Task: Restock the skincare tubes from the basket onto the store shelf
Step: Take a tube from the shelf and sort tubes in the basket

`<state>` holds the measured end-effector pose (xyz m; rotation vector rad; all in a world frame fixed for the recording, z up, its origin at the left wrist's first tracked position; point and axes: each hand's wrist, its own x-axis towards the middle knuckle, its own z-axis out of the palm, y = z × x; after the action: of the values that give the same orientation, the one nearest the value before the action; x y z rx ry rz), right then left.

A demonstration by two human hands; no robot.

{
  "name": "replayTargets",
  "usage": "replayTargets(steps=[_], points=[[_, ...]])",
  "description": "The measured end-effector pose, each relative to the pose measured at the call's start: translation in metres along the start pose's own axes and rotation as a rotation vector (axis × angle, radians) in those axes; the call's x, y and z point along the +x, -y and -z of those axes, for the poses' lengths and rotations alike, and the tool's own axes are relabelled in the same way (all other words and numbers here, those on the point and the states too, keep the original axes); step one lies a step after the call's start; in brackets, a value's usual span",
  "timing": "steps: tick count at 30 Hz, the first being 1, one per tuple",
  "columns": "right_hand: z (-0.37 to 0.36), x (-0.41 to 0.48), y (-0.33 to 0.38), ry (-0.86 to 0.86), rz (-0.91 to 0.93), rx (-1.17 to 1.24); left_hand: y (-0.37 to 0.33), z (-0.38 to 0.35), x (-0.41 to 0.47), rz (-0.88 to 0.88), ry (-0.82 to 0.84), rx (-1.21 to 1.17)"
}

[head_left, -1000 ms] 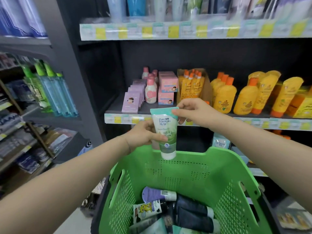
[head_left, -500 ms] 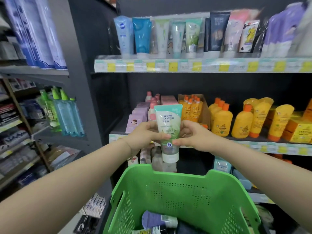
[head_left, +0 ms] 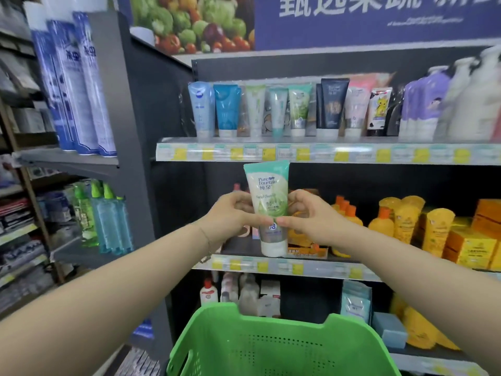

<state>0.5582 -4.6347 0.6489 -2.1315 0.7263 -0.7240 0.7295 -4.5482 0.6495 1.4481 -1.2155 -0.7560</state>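
A green and white facial cleanser tube [head_left: 268, 196] stands upright in the air, cap down, in front of the middle shelf. My left hand [head_left: 230, 215] grips its left side and my right hand [head_left: 306, 215] pinches its right side at mid height. Above it, the upper shelf [head_left: 325, 153] carries a row of skincare tubes [head_left: 276, 109] standing on their caps. The green basket [head_left: 271, 346] sits below my arms; only its far wall shows and its contents are out of view.
Yellow and orange bottles and boxes [head_left: 423, 226] fill the middle shelf on the right. Purple and white pump bottles [head_left: 447, 99] stand right of the tubes. Blue spray cans [head_left: 78, 85] and green-capped bottles [head_left: 108, 218] occupy the left rack. A dark shelf upright [head_left: 135, 158] separates the two racks.
Both hands have carried the tube upward from just above the basket toward the upper shelf. The view has tilted up, so the basket's contents have dropped out of sight.
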Motion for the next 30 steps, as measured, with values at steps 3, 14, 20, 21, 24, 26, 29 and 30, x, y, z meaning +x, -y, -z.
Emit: replayTargets(steps=[3, 14, 20, 21, 24, 26, 29, 30], points=[[0.015, 0.005, 0.012, -0.039, 0.016, 0.005, -0.018, 0.0, 0.01, -0.037, -0.036, -0.001], [0.066, 0.037, 0.043, -0.172, 0.09, 0.024, -0.077, -0.006, 0.051, -0.15, -0.074, -0.049], [0.091, 0.052, 0.053, -0.223, 0.137, 0.045, -0.104, -0.013, 0.073, -0.194, -0.107, -0.006], [0.096, 0.055, 0.054, -0.238, 0.143, 0.036, -0.109, -0.014, 0.076, -0.206, -0.115, 0.002], [0.111, 0.067, 0.058, -0.276, 0.159, 0.027, -0.127, -0.018, 0.088, -0.249, -0.153, -0.001], [0.121, 0.076, 0.06, -0.292, 0.168, 0.053, -0.138, -0.022, 0.097, -0.267, -0.162, -0.014], [0.135, 0.088, 0.066, -0.317, 0.164, 0.075, -0.151, -0.026, 0.11, -0.286, -0.172, -0.03], [0.139, 0.092, 0.067, -0.33, 0.166, 0.072, -0.154, -0.027, 0.115, -0.291, -0.176, -0.033]])
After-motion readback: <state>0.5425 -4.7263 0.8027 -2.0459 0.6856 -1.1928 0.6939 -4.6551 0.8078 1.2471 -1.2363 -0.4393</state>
